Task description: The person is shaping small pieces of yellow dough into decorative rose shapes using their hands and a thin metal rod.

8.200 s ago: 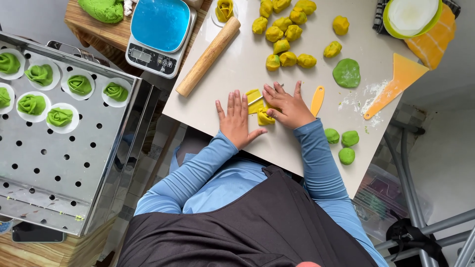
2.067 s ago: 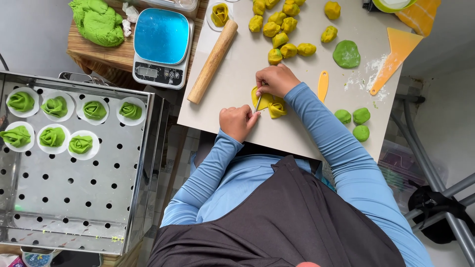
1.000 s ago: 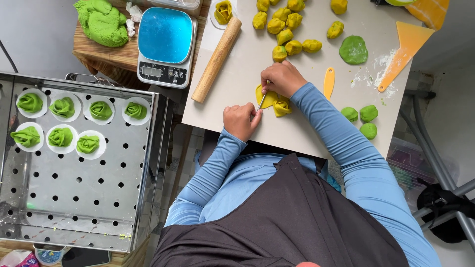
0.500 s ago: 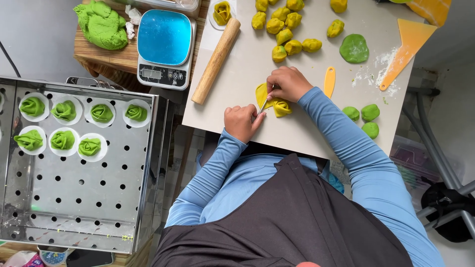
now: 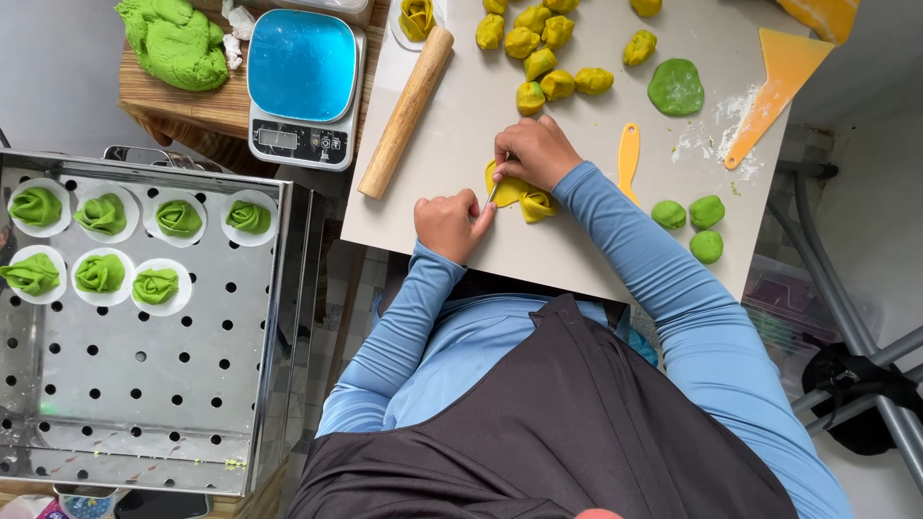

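The yellow dough (image 5: 524,195), just right of the rolling pin (image 5: 406,111), looks soft, light and easily deformed, best gripped at its edges; right hand (image 5: 535,152) presses it, left hand (image 5: 450,223) pinches a thin stick (image 5: 491,196) against it.

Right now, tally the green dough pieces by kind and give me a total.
Shaped green rolls in paper cups on the perforated tray: 7
Small green balls on the table: 3
Flat green disc: 1
Large green dough lump: 1
Total: 12
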